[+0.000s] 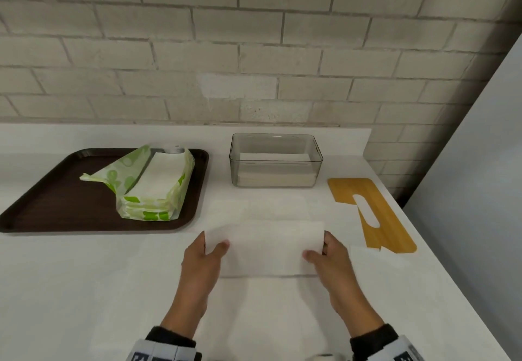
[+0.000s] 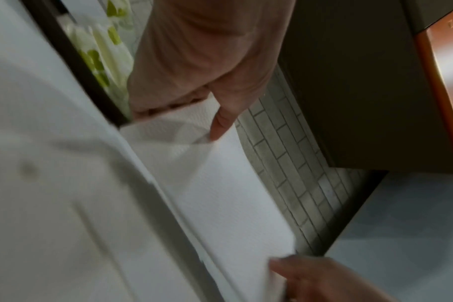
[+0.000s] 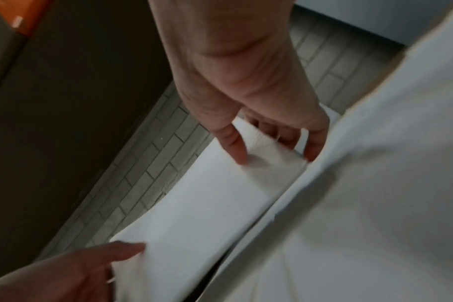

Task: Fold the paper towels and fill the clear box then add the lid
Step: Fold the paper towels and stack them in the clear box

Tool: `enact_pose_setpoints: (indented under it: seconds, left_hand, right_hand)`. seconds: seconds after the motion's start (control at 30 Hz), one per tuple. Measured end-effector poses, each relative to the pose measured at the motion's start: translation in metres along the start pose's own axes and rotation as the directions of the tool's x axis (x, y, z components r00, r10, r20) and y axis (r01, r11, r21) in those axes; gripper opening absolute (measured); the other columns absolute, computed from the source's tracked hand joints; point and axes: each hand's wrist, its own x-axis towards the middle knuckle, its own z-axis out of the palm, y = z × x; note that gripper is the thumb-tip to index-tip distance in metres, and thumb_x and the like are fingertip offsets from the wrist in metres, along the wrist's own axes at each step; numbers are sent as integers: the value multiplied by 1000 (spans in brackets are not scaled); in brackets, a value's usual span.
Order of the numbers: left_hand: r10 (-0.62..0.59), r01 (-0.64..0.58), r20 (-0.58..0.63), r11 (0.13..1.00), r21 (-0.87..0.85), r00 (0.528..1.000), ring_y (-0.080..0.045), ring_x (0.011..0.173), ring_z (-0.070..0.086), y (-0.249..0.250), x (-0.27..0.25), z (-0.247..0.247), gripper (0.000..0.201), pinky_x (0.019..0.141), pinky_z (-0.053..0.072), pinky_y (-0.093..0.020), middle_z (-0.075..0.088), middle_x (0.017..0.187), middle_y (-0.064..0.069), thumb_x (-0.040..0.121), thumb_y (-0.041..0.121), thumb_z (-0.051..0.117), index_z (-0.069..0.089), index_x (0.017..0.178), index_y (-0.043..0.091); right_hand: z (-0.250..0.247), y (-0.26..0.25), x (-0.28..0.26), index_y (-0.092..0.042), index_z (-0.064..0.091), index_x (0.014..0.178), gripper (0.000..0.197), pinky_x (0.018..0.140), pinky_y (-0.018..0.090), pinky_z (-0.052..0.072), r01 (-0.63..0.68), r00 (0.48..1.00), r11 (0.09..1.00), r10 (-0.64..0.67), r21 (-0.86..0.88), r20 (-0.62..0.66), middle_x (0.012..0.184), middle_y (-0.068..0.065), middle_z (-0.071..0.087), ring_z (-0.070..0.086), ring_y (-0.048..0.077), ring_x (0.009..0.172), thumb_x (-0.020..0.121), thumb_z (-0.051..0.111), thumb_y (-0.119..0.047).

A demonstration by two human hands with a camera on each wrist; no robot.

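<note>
Paper towel (image 1: 264, 243) lies half-folded on the table (image 1: 84, 290) in the head view, pinched at its ends by left hand (image 1: 202, 264) and right hand (image 1: 329, 262); the clear box (image 1: 276, 160) looks partly filled, the lid (image 1: 370, 214) still off beside it. Left wrist view shows thumb and fingers (image 2: 221, 122) gripping the sheet's corner. Right wrist view shows the same pinch, so more folding, filling and lidding remain.

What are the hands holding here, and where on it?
One paper towel: left hand pinches its left end, right hand its right end.
</note>
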Motion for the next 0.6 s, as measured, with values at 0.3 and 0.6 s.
enact_pose_setpoints:
  seconds: [0.3, 0.6]
  left_hand:
    - [162, -383, 472, 822, 421, 867, 0, 54, 52, 43, -18, -5, 20, 56, 41, -11, 59, 62, 12, 81, 25, 73, 60, 74, 11]
    - [359, -355, 59, 933, -64, 932, -1, 88, 65, 46, -33, 41, 23, 67, 51, -10, 67, 97, 16, 92, 17, 58, 56, 96, 40]
  right_hand:
    - [-15, -95, -11, -20, 65, 85, 23, 67, 23, 51, 298, 938, 954, -296, 16, 180, 86, -2, 70, 65, 12, 77, 76, 70, 1]
    - [35, -64, -28, -33, 57, 98, 26, 73, 19, 54, 299, 953, 950, -303, 94, 26, 97, -11, 67, 65, 7, 91, 85, 64, -11]
